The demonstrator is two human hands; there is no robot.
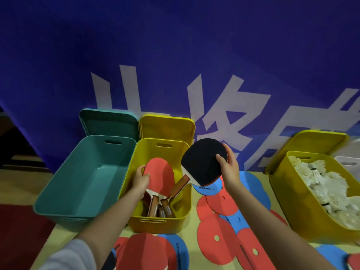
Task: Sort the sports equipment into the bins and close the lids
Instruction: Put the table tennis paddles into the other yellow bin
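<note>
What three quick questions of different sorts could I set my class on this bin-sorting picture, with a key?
1. True or false: the green bin holds bats.
2. Which hand grips the black bat: A left, B right, C neither?
3. Fill in: the yellow bin on the right is full of white ______.

Key
1. False: it shows nothing inside; the bats lie in the middle yellow bin, where the left hand holds a red bat.
2. B: the right hand grips it by the blade's edge.
3. Shuttlecocks.
</note>
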